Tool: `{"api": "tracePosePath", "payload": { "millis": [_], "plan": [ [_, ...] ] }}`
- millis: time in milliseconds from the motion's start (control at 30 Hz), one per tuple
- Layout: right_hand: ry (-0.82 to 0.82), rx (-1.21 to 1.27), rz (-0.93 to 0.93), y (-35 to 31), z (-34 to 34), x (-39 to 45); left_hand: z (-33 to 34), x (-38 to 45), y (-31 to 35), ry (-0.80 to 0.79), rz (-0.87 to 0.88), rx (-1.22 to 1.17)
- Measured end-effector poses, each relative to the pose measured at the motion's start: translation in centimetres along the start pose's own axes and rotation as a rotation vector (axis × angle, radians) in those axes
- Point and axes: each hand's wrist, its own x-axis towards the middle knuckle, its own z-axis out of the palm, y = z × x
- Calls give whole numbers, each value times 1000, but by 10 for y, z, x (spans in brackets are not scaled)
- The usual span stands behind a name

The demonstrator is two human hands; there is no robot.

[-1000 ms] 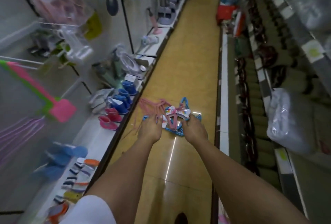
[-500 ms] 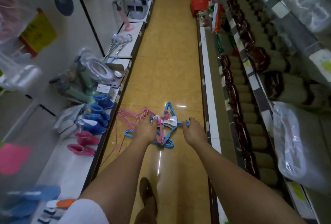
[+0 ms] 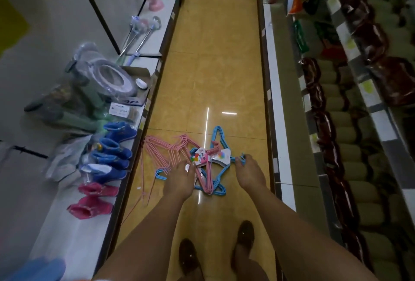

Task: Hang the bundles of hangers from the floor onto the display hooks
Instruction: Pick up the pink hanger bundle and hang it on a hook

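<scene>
Item: bundles of hangers (image 3: 203, 165), pink and blue, heaped crosswise on the yellow tiled floor (image 3: 213, 67) of a shop aisle, near the foot of the left-hand shelf (image 3: 74, 224). Paper labels (image 3: 221, 156) band the topmost bundles.

Step in hand, by judgement: gathering a bundle off the floor. Done well, the grip should close on one banded bundle near its label or hook end, so that loose pink hangers (image 3: 157, 152) lying spread to the left do not drag along; lifting straight up should free it from the crossed blue frames beneath.

Left hand (image 3: 179, 179): down on the heap, fingers curled at the pink bundle beside the label, seemingly pinching it.

Right hand (image 3: 249, 174): at the heap's right edge, fingertips closed round the blue hook ends.

Display hooks: not in view.
</scene>
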Motion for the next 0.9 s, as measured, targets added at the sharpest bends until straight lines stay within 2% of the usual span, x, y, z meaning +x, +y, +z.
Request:
{"api": "tracePosePath", "payload": {
  "millis": [200, 500, 600, 900],
  "plan": [
    [-84, -84, -23, 20, 64, 102, 68, 77, -34, -16, -54, 20],
    [-167, -222, -125, 91, 209, 254, 206, 216, -113, -26, -120, -7],
    [-203, -261, -151, 113, 255, 293, 251, 257, -139, -36, -83, -39],
    [-229, -160, -178, 144, 349, 368, 329, 340, -182, -50, -41, -52]
  ]
}}
